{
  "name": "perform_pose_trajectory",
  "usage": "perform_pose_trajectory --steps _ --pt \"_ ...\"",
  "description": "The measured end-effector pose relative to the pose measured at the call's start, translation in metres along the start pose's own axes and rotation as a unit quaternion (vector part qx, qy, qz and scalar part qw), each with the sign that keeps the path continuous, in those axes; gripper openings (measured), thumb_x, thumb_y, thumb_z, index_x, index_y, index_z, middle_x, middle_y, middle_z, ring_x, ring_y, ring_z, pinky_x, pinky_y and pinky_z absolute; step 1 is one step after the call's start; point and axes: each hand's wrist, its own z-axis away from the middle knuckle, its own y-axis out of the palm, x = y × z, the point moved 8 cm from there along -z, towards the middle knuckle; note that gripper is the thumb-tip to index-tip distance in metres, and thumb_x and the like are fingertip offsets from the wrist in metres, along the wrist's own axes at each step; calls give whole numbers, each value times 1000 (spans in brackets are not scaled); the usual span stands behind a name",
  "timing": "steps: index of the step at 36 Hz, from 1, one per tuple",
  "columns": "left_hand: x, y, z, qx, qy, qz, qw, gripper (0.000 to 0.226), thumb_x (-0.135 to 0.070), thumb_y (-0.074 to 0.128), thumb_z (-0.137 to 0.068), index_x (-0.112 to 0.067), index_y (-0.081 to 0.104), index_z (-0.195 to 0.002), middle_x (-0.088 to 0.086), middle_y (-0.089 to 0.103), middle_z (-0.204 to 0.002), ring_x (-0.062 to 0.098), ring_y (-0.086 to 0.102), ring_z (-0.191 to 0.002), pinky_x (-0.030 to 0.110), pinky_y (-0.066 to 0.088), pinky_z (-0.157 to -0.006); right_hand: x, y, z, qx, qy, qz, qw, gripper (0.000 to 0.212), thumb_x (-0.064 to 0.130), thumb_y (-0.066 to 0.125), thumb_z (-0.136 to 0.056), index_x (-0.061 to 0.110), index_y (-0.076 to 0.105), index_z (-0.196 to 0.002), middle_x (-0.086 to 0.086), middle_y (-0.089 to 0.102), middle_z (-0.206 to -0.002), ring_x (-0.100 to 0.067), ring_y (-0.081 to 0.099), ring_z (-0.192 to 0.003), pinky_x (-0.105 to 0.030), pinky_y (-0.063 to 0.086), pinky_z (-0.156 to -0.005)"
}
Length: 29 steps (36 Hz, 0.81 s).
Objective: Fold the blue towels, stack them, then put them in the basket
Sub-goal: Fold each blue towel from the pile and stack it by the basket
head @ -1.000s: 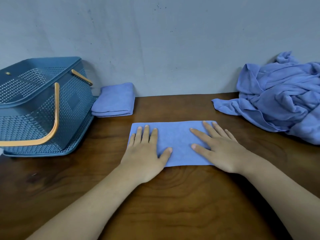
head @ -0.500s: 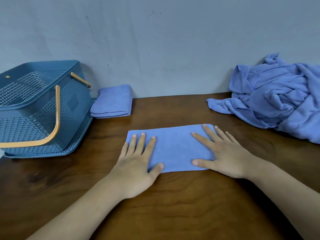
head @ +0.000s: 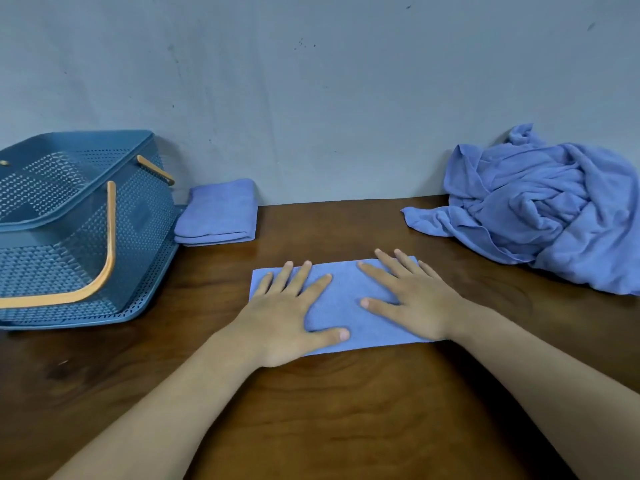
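Since a second ago my left hand has slid toward the left end of the flat rectangular blue towel, thumb reaching along its near edge; I see both hands spread flat, palms pressing it onto the dark wooden table; my right hand covers its right end; a folded blue towel lies just beside the blue perforated plastic basket at far left; a crumpled heap of blue towels sits far right.
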Motion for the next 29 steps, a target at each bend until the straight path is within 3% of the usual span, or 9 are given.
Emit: perform_pose_trajectory --steps 3,5,8,11,15,18,23,25,29 --pt "1 2 0 11 1 -7 1000 109 -106 23 -73 -55 -15 -161 -15 -27 -172 16 -30 -158 48 -10 -131 -6 -2 0 17 -5 7 1000 79 95 17 -89 64 -6 -158 20 -9 -174 -13 -11 -162 -48 0 -131" --pt "1 2 0 13 4 -9 1000 110 -107 22 -72 -55 -16 -161 -15 -27 -172 17 -30 -158 50 -10 -131 -14 -11 -1 -15 -5 -2 1000 74 89 21 -94 60 9 -161 23 9 -172 -11 6 -161 -45 12 -129" --pt "2 3 -2 14 4 -6 1000 113 -109 21 -69 -55 -17 -161 -15 -27 -172 18 -29 -158 51 -9 -131 -28 -33 -6 -75 13 -19 997 63 78 39 -97 47 45 -151 22 47 -146 -12 44 -133 -40 39 -111" --pt "1 4 -3 15 4 -10 1000 113 -109 21 -69 -54 -17 -161 -13 -26 -173 18 -29 -159 52 -10 -130 -36 -47 -20 -13 54 -48 997 50 75 64 -88 43 62 -126 17 61 -120 -10 56 -113 -37 48 -101" --pt "1 3 -2 17 8 -11 1000 113 -108 23 -71 -53 -17 -161 -12 -25 -173 19 -28 -159 53 -9 -130 -44 -55 -39 126 110 -72 983 45 64 84 -77 31 69 -104 11 69 -104 -10 66 -96 -28 53 -83" --pt "1 3 -1 16 10 -12 1000 112 -107 23 -72 -53 -16 -162 -11 -25 -173 21 -28 -159 53 -9 -130 -46 -58 -45 172 104 -72 977 38 52 87 -80 23 70 -98 7 68 -100 -11 64 -90 -26 50 -77" --pt "1 3 -2 15 14 -10 1000 112 -108 20 -71 -53 -18 -161 -10 -27 -173 22 -30 -158 55 -10 -130 -56 -58 -32 126 108 -217 962 38 23 85 -87 29 62 -117 -4 63 -119 -14 65 -95 -25 58 -77" --pt "1 4 -3 14 14 -10 1000 112 -108 20 -71 -53 -18 -161 -10 -27 -173 22 -30 -158 55 -10 -130 -59 -59 -22 82 84 -290 950 46 15 81 -92 33 58 -127 -6 60 -113 -12 61 -90 -21 56 -76" --pt "1 4 -3 14 15 -11 1000 111 -108 20 -72 -53 -18 -161 -10 -27 -173 22 -30 -158 55 -10 -130 -56 -50 7 72 53 -461 883 54 2 70 -98 37 58 -139 -3 63 -127 -20 66 -109 -33 59 -92"
